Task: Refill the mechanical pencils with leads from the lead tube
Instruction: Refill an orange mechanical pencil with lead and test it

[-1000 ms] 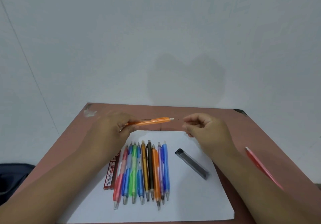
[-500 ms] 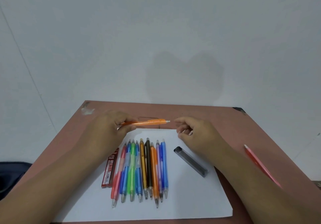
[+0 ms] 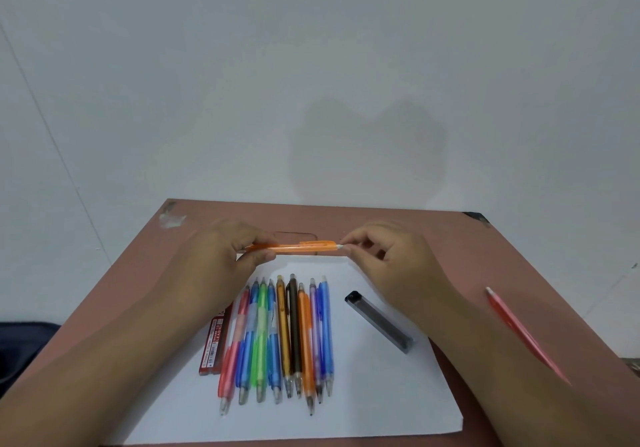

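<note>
Above the bench, the left hand grips the orange pencil level, its white end pinched by the right hand at 3 o'clock, while the dark lead tube lies on the paper at 5 o'clock.

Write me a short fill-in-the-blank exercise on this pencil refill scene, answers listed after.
1. The left hand holds an ___ pencil level above the table.
2. The right hand pinches that pencil's ___ end cap.
3. The dark lead tube lies on the ___ sheet of paper.
4. A lone ___ pencil lies off the paper, right.

Answers: orange; white; white; red
</note>
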The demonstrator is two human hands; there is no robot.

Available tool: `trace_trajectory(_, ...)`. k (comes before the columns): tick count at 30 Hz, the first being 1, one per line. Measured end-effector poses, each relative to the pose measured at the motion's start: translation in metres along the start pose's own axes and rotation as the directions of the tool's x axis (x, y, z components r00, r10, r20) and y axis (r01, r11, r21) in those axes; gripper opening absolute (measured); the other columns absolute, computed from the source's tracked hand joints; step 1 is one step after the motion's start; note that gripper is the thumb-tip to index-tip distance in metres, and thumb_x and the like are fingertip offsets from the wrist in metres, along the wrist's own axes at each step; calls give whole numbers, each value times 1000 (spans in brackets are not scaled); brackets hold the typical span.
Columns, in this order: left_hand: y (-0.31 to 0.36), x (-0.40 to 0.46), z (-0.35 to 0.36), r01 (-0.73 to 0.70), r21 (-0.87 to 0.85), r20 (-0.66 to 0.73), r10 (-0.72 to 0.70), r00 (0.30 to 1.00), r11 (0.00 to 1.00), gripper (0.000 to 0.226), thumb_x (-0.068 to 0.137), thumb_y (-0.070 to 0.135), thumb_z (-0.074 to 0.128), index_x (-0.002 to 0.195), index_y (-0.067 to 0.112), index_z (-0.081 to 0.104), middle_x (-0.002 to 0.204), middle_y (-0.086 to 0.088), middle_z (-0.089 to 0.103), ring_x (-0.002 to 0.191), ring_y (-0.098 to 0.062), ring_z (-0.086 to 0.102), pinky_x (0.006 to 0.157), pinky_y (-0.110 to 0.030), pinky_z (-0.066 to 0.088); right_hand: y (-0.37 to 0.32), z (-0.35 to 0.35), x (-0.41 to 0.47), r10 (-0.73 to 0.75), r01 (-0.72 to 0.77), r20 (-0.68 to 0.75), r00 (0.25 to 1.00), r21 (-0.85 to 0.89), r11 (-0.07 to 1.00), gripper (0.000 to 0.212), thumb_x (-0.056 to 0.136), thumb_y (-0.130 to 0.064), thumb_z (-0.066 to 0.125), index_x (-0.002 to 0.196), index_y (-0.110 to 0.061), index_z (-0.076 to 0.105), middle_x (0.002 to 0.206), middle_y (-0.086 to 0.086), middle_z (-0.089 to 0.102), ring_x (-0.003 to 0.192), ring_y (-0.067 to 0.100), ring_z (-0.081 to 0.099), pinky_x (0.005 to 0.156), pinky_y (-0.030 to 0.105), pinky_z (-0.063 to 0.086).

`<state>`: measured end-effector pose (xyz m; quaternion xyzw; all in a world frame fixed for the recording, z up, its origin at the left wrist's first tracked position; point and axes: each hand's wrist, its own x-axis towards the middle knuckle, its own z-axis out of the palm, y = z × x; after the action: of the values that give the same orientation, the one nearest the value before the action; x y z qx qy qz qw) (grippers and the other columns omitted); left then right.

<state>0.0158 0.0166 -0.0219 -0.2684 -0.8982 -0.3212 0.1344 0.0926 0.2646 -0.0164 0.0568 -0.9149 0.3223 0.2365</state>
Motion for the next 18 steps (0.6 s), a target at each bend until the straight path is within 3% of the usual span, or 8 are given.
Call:
trace_trajectory(3, 0, 0, 0, 1, 0, -6, -1, 1000, 1000, 20, 91, 38, 66, 110, 37, 73, 100, 21, 67, 94, -2, 58, 83, -31, 50, 3, -4, 1, 62, -58, -60, 996, 53, 997, 10, 91, -18, 72, 87, -26, 77, 85, -17, 69, 87, 0, 61, 71, 9, 44)
trace_trajectory(6, -2, 0, 0, -5, -2, -13, 5, 1000, 1000, 19, 91, 41, 65, 108, 39, 72, 95, 26, 65, 91, 3, 58, 75, -23, 45, 8, -13, 2, 117, -115, -85, 989, 29, 993, 13, 88, -17, 76, 83, -29, 79, 85, -17, 69, 86, -3, 61, 73, 7, 44)
trace_trajectory(14, -3, 1, 2, -4, -9, 0, 4, 1000, 1000, 18, 91, 39, 65, 107, 40, 72, 90, 33, 59, 89, 6, 58, 72, -18, 42, 22, -21, 0, 324, -304, 104, 940, -175, 937, 13, 88, -24, 72, 78, -31, 79, 81, -17, 69, 81, -7, 60, 65, 9, 43)
trace_trajectory(18, -4, 1, 3, -1, 2, 11, 1, 1000, 1000, 21, 91, 40, 66, 111, 40, 71, 91, 31, 60, 89, 5, 58, 74, -21, 46, 24, -16, 2, 361, -328, 146, 921, -211, 921, 11, 89, -25, 72, 82, -28, 80, 85, -15, 69, 85, 4, 62, 78, 20, 48)
